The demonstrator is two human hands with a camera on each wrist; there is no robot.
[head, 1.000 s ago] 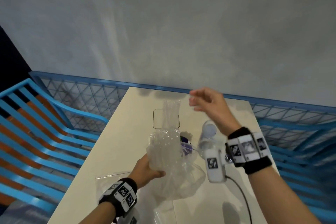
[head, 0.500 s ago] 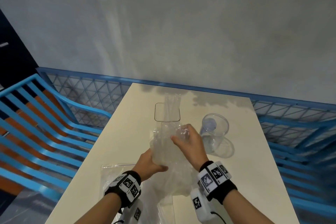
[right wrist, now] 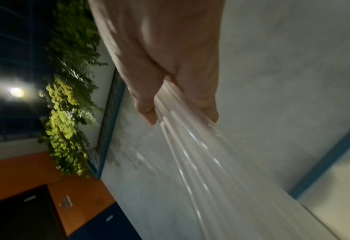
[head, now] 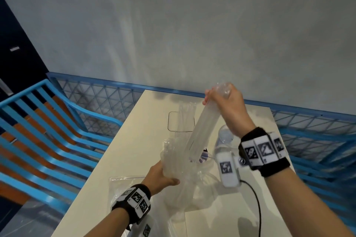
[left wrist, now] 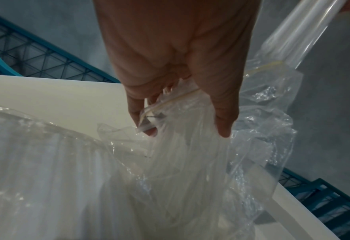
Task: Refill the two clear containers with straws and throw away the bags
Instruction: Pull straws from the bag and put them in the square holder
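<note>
My right hand (head: 221,98) (right wrist: 182,112) grips the top of a bundle of clear straws (head: 202,131) (right wrist: 206,162), lifted slantwise above the table with its lower end still at the mouth of a crumpled clear plastic bag (head: 179,161) (left wrist: 190,154). My left hand (head: 163,177) (left wrist: 182,113) holds that bag by its neck on the table. A square clear container (head: 181,121) stands behind the bag with some straws in it. A round clear container (head: 224,136) sits to the right, partly hidden by my right wrist.
The cream table (head: 134,150) runs to a grey wall. A second flat clear bag (head: 123,188) lies at the near left edge. Blue slatted benches (head: 48,131) flank the table on both sides. A black cable (head: 256,204) trails from my right wrist device.
My right hand reached down into the bag, took hold of a straw bundle, and has now pulled it up and back toward the containers. The left hand kept holding the bag.
</note>
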